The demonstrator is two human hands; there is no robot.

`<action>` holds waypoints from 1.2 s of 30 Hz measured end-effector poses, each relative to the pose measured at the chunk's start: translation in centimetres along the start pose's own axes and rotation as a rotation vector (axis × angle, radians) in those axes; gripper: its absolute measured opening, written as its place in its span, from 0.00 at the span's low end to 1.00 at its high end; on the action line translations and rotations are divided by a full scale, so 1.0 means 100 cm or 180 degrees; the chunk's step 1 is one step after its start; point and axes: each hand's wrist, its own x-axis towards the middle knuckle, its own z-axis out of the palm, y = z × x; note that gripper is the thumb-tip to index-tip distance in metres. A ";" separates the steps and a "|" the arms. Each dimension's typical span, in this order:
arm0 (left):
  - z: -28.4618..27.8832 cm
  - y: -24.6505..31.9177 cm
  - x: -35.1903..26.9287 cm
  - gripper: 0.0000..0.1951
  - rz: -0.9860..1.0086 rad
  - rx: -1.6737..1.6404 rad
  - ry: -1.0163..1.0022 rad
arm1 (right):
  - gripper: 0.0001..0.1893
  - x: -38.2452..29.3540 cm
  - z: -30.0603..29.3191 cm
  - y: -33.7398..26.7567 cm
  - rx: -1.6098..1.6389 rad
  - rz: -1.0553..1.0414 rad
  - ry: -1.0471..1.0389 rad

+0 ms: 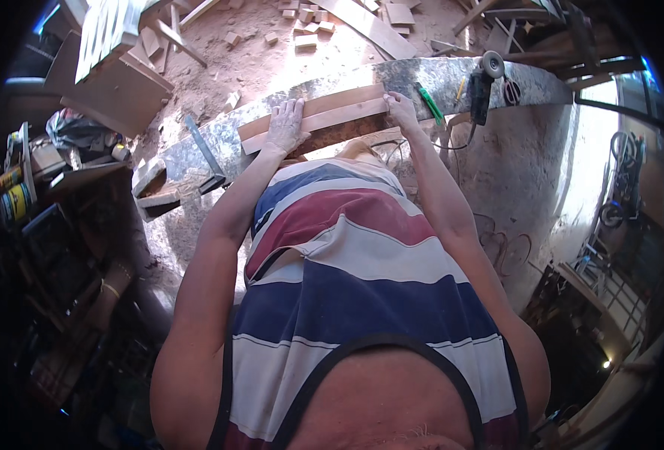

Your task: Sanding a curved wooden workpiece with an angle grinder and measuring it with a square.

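Two long wooden strips lie side by side on the stained worktable (pixel 430 70): the far strip (pixel 343 99) and the near strip (pixel 346 115). My left hand (pixel 287 125) lies across both near their left end, fingers over the far strip and thumb towards me. At the right end, my right hand (pixel 401 111) pinches the near strip between thumb and fingers. Just right of that hand lies a green utility knife (pixel 430 104). A try square (pixel 205 149) rests on the table to the left of my left hand.
An angle grinder (pixel 483 90) with its cord lies at the table's right, beside a yellow pencil (pixel 460 89) and a small dark tool (pixel 511 91). Wood offcuts (pixel 160 183) sit at the left end. Several small wood blocks (pixel 306 28) and a board (pixel 366 28) lie on the dusty ground beyond.
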 end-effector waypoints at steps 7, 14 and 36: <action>-0.054 0.004 0.013 0.43 -0.0429 -0.1833 -0.1303 | 0.47 -0.039 -0.037 0.010 0.2498 0.1128 -0.0404; -0.043 -0.017 0.004 0.31 -0.0860 -0.3735 -0.2962 | 0.44 -0.065 -0.031 -0.025 0.2440 0.0690 -0.0966; -0.021 0.017 -0.020 0.62 0.0019 -0.0270 -0.0471 | 0.33 -0.026 0.003 -0.078 0.0322 0.1511 -0.0681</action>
